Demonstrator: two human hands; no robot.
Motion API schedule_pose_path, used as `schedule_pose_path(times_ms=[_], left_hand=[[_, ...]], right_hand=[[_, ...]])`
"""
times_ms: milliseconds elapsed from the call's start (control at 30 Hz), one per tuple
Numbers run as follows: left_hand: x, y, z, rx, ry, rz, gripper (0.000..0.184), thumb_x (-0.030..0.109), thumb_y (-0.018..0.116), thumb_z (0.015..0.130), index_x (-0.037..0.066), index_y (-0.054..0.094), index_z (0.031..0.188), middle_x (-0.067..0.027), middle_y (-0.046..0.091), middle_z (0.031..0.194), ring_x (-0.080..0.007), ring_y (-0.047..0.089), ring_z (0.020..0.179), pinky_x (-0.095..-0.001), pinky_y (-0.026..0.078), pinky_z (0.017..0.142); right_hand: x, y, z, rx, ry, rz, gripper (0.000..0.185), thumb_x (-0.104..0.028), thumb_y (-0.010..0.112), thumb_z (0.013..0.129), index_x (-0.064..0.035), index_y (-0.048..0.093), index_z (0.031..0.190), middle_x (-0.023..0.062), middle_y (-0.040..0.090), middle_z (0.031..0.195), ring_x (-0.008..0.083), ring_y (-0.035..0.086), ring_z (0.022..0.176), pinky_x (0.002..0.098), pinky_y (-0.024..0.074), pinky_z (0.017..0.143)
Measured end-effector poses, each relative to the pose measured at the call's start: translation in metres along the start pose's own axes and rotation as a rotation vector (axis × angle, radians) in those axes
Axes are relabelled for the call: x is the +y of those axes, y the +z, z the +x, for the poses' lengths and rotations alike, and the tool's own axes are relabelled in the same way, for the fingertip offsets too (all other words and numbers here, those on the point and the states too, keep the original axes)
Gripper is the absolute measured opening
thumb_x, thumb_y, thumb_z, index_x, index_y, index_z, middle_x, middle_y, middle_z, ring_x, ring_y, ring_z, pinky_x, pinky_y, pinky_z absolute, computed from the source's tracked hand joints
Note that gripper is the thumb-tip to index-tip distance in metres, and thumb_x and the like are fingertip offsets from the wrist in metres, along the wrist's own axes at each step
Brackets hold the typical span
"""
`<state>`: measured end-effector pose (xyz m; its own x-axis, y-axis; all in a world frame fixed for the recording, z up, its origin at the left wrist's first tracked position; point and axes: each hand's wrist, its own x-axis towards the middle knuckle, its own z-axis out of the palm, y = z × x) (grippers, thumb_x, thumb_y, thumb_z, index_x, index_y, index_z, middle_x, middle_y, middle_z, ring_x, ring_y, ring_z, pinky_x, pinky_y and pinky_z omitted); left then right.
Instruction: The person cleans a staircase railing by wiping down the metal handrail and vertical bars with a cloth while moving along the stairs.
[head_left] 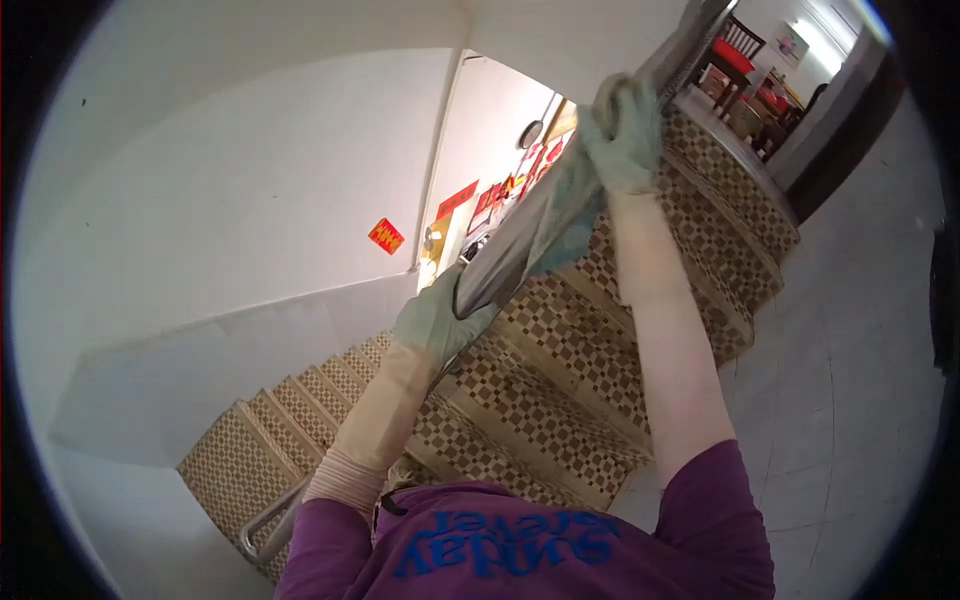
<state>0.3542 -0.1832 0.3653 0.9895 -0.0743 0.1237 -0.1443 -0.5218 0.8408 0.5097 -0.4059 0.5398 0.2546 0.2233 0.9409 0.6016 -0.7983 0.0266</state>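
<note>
A metal handrail [490, 270] runs diagonally up from the centre toward the upper right. Around its lower part my left hand [440, 318], in a pale green rubber glove, is closed. Higher up, my right hand [624, 130], gloved the same way and slightly blurred, is closed on a greenish cloth [572, 215]. That cloth lies against the rail and hangs down between my two hands. The palm side of my right hand is hidden.
Stairs with brown checkered tiles [560, 350] curve below the rail. A white wall [250, 180] bears a red paper sign [385, 236]. Grey tiled wall [820, 400] stands at right. A room with a dark chair [740, 40] shows at upper right.
</note>
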Motion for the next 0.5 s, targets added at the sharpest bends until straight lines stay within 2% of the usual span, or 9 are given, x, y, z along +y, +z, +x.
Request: schedule_pose_path(times_ms=[67,167,200,267,300,367,400,467,500], left_hand=[[0.001,-0.003,0.001,0.006,-0.016,-0.028,0.076,0.047,0.074,0.08,0.005,0.05,0.139,-0.0228,0.067,0.118,-0.036,0.065,0.111,-0.0419,0.05,0.094],[-0.004,0.006,-0.001,0.043,0.024,0.044,0.073,0.047,0.074,0.081,0.003,0.053,0.136,-0.0226,0.068,0.116,-0.0368,0.066,0.109,-0.0426,0.051,0.092],[-0.001,0.005,0.003,0.018,-0.003,0.057,0.073,0.048,0.073,0.082,0.002,0.053,0.135,-0.0232,0.068,0.115,-0.0375,0.066,0.107,-0.0435,0.052,0.091],[-0.002,0.005,0.0,-0.003,-0.039,0.076,0.073,0.049,0.072,0.082,0.002,0.053,0.134,-0.0237,0.068,0.114,-0.0383,0.066,0.105,-0.0444,0.052,0.089],[-0.003,0.007,0.0,0.055,0.015,0.089,0.071,0.049,0.072,0.082,0.003,0.052,0.133,-0.0252,0.068,0.108,-0.0406,0.067,0.1,-0.0463,0.053,0.086],[-0.002,0.008,0.0,0.117,0.071,0.106,0.07,0.049,0.071,0.082,0.004,0.052,0.132,-0.0267,0.069,0.103,-0.0428,0.068,0.094,-0.0482,0.054,0.083],[-0.001,0.007,0.0,0.106,0.047,0.121,0.071,0.051,0.069,0.083,0.003,0.051,0.133,-0.0273,0.069,0.102,-0.0434,0.068,0.093,-0.0486,0.054,0.082],[0.0,0.009,-0.001,0.092,0.033,0.136,0.073,0.053,0.067,0.084,0.001,0.051,0.133,-0.0279,0.069,0.102,-0.0439,0.068,0.092,-0.0491,0.054,0.081],[-0.001,0.009,0.0,0.1,0.041,0.151,0.074,0.055,0.065,0.085,0.0,0.051,0.133,-0.0281,0.069,0.103,-0.0445,0.068,0.091,-0.0493,0.054,0.08]], right_hand=[[0.005,0.026,-0.016,-0.037,0.017,-0.254,0.05,-0.02,0.071,0.087,-0.0039,0.054,0.131,0.0201,0.052,0.129,0.0362,0.051,0.121,0.0424,0.0401,0.108],[0.005,0.046,-0.041,0.323,0.474,0.069,0.051,-0.021,0.069,0.089,-0.0003,0.05,0.133,0.021,0.046,0.136,0.0344,0.049,0.125,0.0427,0.0414,0.107],[-0.008,0.048,-0.047,0.31,0.488,0.073,0.051,-0.021,0.069,0.089,-0.0003,0.05,0.133,0.021,0.046,0.136,0.0344,0.049,0.125,0.0427,0.0414,0.107],[-0.046,0.042,-0.054,0.452,0.941,0.624,0.043,-0.026,0.074,0.088,-0.0022,0.053,0.118,0.0144,0.052,0.124,0.0208,0.052,0.114,0.0363,0.0434,0.1],[-0.05,0.04,-0.071,0.339,0.874,0.72,0.04,-0.023,0.073,0.088,-0.004,0.053,0.117,0.0126,0.051,0.122,0.0174,0.052,0.11,0.0314,0.0433,0.096],[-0.075,0.041,-0.098,0.163,0.796,0.439,0.052,-0.013,0.07,0.086,0.0018,0.046,0.13,0.0219,0.044,0.131,0.0337,0.049,0.122,0.044,0.043,0.104],[-0.097,0.034,-0.107,0.167,0.797,0.441,0.052,-0.013,0.07,0.086,0.0018,0.046,0.13,0.0219,0.044,0.131,0.0337,0.049,0.122,0.044,0.043,0.104],[-0.132,0.02,-0.117,0.118,0.395,0.012,0.051,-0.015,0.072,0.083,0.0014,0.05,0.126,0.0251,0.043,0.13,0.0409,0.048,0.121,0.0481,0.0429,0.103],[-0.128,0.018,-0.113,0.124,0.387,0.011,0.051,-0.015,0.072,0.083,0.0014,0.05,0.126,0.0251,0.043,0.13,0.0409,0.048,0.121,0.0481,0.0429,0.103]])
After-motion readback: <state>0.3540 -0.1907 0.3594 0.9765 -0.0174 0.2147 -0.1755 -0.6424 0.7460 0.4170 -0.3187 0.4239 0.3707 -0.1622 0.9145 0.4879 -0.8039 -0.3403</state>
